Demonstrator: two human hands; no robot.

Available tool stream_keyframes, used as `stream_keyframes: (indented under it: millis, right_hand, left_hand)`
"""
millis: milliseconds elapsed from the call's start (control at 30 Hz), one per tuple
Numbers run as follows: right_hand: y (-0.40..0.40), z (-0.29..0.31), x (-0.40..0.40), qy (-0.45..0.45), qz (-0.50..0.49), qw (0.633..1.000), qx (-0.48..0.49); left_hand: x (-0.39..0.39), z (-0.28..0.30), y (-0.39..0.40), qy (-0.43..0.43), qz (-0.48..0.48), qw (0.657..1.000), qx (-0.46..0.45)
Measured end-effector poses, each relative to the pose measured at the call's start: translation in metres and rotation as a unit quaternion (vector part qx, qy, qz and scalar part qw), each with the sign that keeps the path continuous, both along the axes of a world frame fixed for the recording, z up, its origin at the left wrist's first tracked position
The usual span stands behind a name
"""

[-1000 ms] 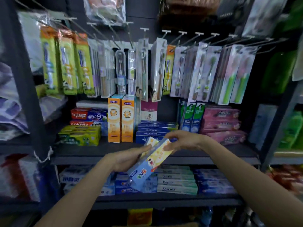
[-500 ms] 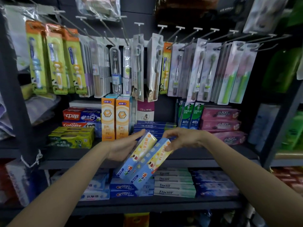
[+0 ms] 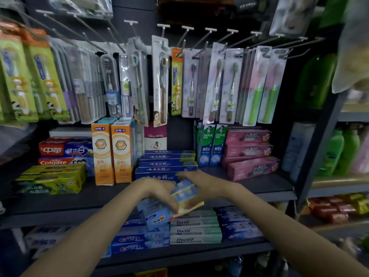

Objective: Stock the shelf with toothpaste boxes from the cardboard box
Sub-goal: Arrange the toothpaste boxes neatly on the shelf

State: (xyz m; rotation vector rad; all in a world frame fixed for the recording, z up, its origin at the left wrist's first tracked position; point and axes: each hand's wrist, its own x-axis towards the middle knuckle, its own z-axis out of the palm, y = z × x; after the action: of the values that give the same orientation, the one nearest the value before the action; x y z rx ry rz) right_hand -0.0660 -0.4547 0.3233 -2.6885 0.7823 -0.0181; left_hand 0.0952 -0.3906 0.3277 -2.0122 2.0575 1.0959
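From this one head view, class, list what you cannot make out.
- Cardboard box: not in the head view.
- How many toothpaste boxes the left hand and right hand hold: blurred, fingers cover them.
- Toothbrush packs at the left edge: print smeared by motion blur.

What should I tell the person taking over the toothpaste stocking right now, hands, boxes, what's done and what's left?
Left hand: grips the near side of the blue and yellow toothpaste boxes.
Right hand: its grip is on their far end.
Boxes: at least two, held together and tilted, in front of the upper shelf, just before the dark blue stack.
Cardboard box: not in view.
Done: boxes picked up and brought to the shelf.
Left: set them down on the shelf, probably in the bare space in front of that stack, then fetch more.
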Motion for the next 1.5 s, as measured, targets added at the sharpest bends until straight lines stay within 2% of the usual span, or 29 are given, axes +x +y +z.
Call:
stream_keyframes:
  millis: [100, 167, 233, 300, 367, 467, 633, 700, 767, 833, 900, 967, 1033, 1133, 1233, 1300, 1367, 1433, 1500]
  right_hand:
    - [-0.007, -0.005, -0.008, 0.010, 0.001, 0.999, -0.053]
    - [-0.021, 0.000, -0.030, 0.003, -0.032, 0.997, -0.068]
    - [-0.043, 0.008, -0.062, -0.009, -0.073, 0.996, -0.042]
    - [-0.067, 0.013, -0.097, -0.010, -0.114, 0.993, 0.001]
    - [-0.091, 0.012, -0.126, 0.008, -0.145, 0.989, 0.024]
    - [-0.120, -0.007, -0.147, 0.039, -0.173, 0.984, 0.009]
    - [-0.139, -0.047, -0.132, 0.048, -0.217, 0.968, -0.113]
    - [-0.133, -0.051, -0.118, 0.046, -0.249, 0.958, -0.135]
    - [-0.123, -0.054, -0.107, -0.015, -0.247, 0.955, -0.163]
    - [-0.107, -0.064, -0.098, -0.154, -0.178, 0.940, -0.246]
    - [-0.079, -0.085, -0.088, -0.282, -0.085, 0.907, -0.301]
    - [-0.040, -0.118, -0.078, -0.328, 0.008, 0.903, -0.277]
    - [-0.007, -0.168, -0.072, -0.301, 0.077, 0.928, -0.207]
    - [0.032, -0.271, -0.077, -0.204, 0.099, 0.969, -0.099]
    - [0.058, -0.388, -0.085, -0.041, 0.033, 0.999, 0.013]
    - [0.071, -0.475, -0.090, 0.121, -0.040, 0.986, 0.108]
    - [0.081, -0.551, -0.093, 0.255, -0.100, 0.943, 0.189]
    - [0.088, -0.611, -0.096, 0.315, -0.147, 0.912, 0.216]
    - [0.091, -0.663, -0.098, 0.331, -0.183, 0.908, 0.182]
  left_hand:
    - [-0.028, -0.004, -0.020, -0.025, -0.014, 0.999, -0.041]
    - [-0.044, -0.007, -0.033, -0.016, 0.005, 0.993, -0.118]
    - [-0.056, -0.009, -0.042, -0.029, 0.037, 0.971, -0.233]
    - [-0.064, -0.011, -0.051, -0.046, 0.048, 0.950, -0.304]
    - [-0.068, -0.016, -0.059, -0.035, 0.050, 0.942, -0.331]
    - [-0.072, -0.029, -0.071, 0.002, 0.070, 0.935, -0.347]
    - [-0.078, -0.045, -0.071, 0.016, 0.082, 0.913, -0.400]
    - [-0.079, -0.054, -0.063, 0.032, 0.101, 0.895, -0.433]
    - [-0.080, -0.068, -0.049, 0.044, 0.114, 0.874, -0.471]
    - [-0.083, -0.092, -0.029, 0.048, 0.093, 0.856, -0.507]
    - [-0.088, -0.126, -0.005, 0.041, 0.070, 0.852, -0.517]
    - [-0.091, -0.169, 0.022, 0.039, 0.073, 0.871, -0.484]
    - [-0.094, -0.219, 0.050, 0.032, 0.067, 0.907, -0.414]
    - [-0.089, -0.291, 0.085, -0.019, 0.095, 0.968, -0.231]
    - [-0.080, -0.365, 0.108, -0.046, 0.145, 0.985, -0.076]
    - [-0.079, -0.415, 0.117, -0.030, 0.176, 0.984, -0.017]
    - [-0.078, -0.470, 0.120, -0.024, 0.192, 0.981, 0.026]
    - [-0.077, -0.529, 0.117, -0.023, 0.200, 0.978, 0.048]
    - [-0.074, -0.583, 0.110, -0.012, 0.220, 0.974, 0.059]
